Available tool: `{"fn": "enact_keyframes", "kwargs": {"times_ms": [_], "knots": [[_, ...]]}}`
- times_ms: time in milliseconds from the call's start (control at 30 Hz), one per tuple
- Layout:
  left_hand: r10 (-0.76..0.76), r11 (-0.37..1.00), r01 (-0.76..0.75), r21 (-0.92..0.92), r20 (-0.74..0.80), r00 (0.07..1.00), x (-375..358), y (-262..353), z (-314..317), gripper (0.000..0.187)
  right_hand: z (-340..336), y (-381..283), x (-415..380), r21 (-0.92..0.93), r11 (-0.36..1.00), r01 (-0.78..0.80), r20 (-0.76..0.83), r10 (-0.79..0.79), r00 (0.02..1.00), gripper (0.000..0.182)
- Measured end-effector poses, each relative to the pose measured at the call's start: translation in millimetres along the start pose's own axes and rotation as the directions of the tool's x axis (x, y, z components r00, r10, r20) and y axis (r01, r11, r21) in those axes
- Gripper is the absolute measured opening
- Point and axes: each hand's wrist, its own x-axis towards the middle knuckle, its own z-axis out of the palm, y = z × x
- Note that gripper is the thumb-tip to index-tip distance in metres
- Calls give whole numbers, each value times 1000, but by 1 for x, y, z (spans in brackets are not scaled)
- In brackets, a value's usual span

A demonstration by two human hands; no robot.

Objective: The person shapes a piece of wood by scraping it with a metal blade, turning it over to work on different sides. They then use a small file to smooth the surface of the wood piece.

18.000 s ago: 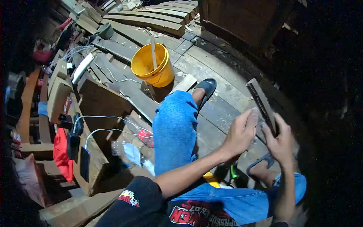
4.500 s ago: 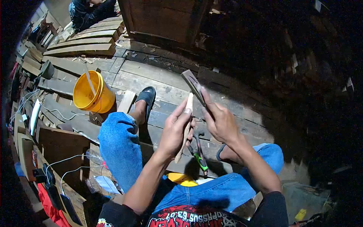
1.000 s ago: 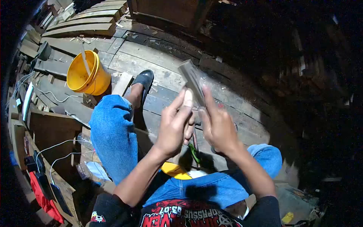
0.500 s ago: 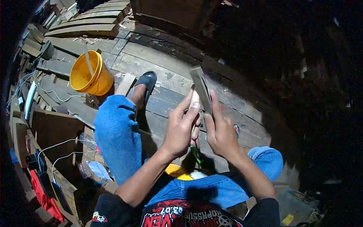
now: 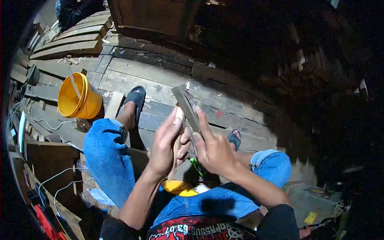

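My left hand [image 5: 162,148] is closed around a slim pale piece of wood [image 5: 179,115], thumb along its upper face and fingertips curled over the side. Pressed close beside it is a flat grey-brown strip [image 5: 185,103], its far end sticking out past my fingers. My right hand [image 5: 216,152] grips the near part of that strip between thumb and forefinger. Below the hands, between my legs, shows a bright green and black object [image 5: 197,167]. A yellow thing [image 5: 180,188] lies nearer my lap, partly hidden by my left wrist.
An orange bucket [image 5: 95,105] with a thin stick in it stands to the left on the plank floor [image 5: 156,86]. Stacked boards [image 5: 68,49] lie at the far left. White cables [image 5: 60,173] run along the left side. Deep shadow covers the right.
The view has shifted, and both hands appear lower and further left. The strip now leans further left, its far end over the wood piece. Both hands keep their hold.
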Motion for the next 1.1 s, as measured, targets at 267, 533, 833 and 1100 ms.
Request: {"fn": "enact_keyframes", "kwargs": {"times_ms": [267, 533, 833, 1100], "knots": [[-40, 980, 34, -197, -26, 999, -1, 2, -7, 51, 16, -1, 2, 77, 984, 160, -48, -156, 987, 74], [-39, 993, 35, -109, -34, 999, -7, 10, -8, 54, 6, -7, 12, 13, 994, 106, 42, -107, 993, 70], [-27, 993, 22, -112, -41, 999, -8, 4, -6, 53, 11, 2, 21, -65, 997, 48, 10, -48, 999, 72], [22, 991, -27, -130, -43, 999, -5, 15, -15, 51, 13, 3, 27, -84, 993, 78, 17, -77, 997, 70]]}}
